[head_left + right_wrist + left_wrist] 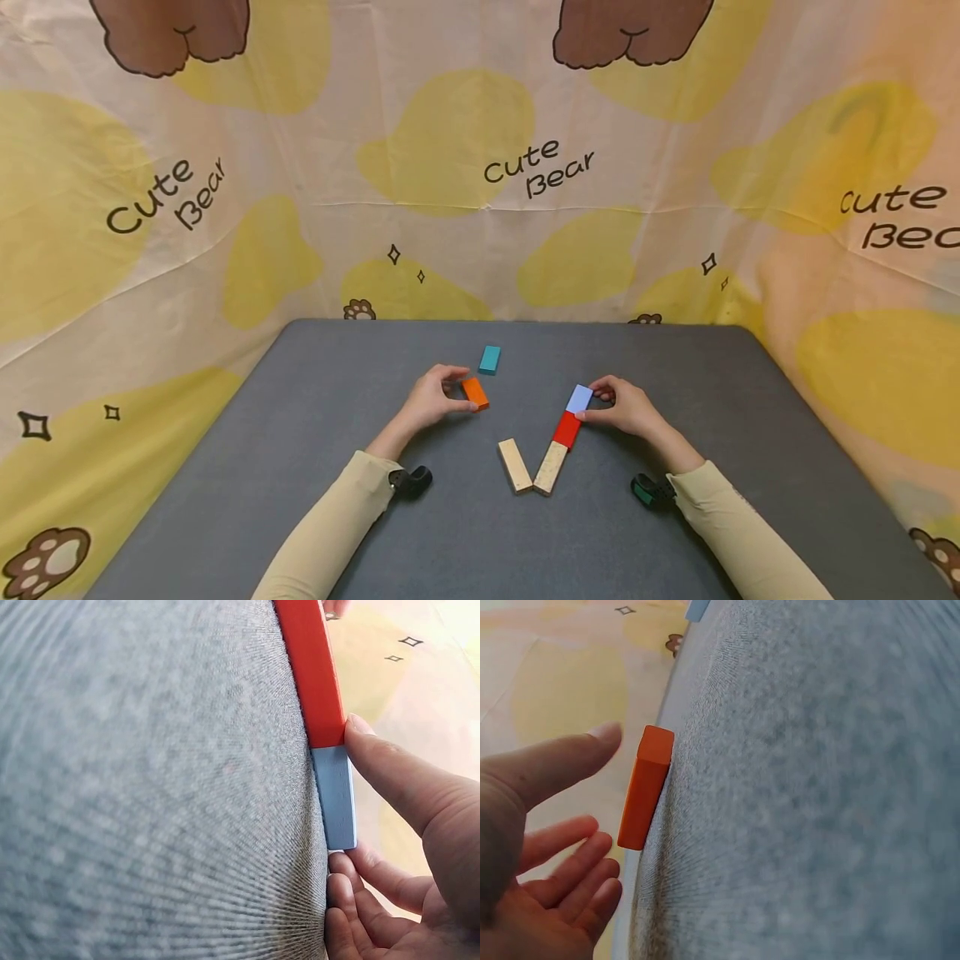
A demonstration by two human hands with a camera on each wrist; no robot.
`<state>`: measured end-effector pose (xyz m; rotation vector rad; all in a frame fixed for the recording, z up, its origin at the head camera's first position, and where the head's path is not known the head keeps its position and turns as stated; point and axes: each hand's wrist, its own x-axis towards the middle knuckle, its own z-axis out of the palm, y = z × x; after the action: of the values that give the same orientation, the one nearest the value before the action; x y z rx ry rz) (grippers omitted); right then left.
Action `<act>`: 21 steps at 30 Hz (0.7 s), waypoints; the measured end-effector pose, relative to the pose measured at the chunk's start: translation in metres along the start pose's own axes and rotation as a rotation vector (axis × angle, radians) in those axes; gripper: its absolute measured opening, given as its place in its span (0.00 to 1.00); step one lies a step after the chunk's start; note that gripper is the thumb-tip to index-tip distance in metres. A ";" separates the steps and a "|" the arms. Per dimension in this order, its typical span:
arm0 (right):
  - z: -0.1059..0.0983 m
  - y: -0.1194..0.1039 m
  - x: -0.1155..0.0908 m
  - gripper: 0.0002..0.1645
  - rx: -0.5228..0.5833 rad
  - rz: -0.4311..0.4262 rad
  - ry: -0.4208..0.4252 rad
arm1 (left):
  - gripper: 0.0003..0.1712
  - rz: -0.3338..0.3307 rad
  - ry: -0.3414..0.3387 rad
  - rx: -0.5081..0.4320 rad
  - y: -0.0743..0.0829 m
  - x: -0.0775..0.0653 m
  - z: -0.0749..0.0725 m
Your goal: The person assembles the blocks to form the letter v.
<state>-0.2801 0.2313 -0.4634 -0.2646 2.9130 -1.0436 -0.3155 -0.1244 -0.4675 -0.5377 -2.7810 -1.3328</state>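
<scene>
An orange block [476, 393] lies on the grey tabletop beside my left hand [438, 394]. In the left wrist view, the thumb [592, 754] and fingers of that hand are spread near the orange block, with a gap between thumb and block. My right hand [626, 407] pinches a light blue block [335, 799], its thumb by the seam with the red block [566, 431] and a fingertip at the far end. Blue, red and a plain wooden block [551, 468] form a slanting row. A second wooden block [514, 466] meets that row's near end, making a V.
A teal block [490, 360] lies farther back, beyond the orange one. The grey table [337, 358] ends at a patterned cloth backdrop [450, 167]. Dark straps with small devices sit on the left wrist [411, 482] and right wrist [651, 492].
</scene>
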 end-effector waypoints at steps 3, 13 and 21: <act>0.000 0.000 0.000 0.38 0.002 0.006 0.000 | 0.40 -0.026 -0.020 0.027 -0.001 0.000 0.001; 0.000 0.000 -0.001 0.38 0.006 -0.007 0.002 | 0.39 -0.023 -0.032 0.065 -0.003 0.001 0.005; 0.000 0.001 -0.001 0.37 0.013 -0.016 0.007 | 0.39 -0.027 -0.043 0.082 -0.003 0.002 0.005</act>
<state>-0.2793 0.2323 -0.4643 -0.2848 2.9138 -1.0671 -0.3176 -0.1218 -0.4727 -0.5342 -2.8724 -1.2198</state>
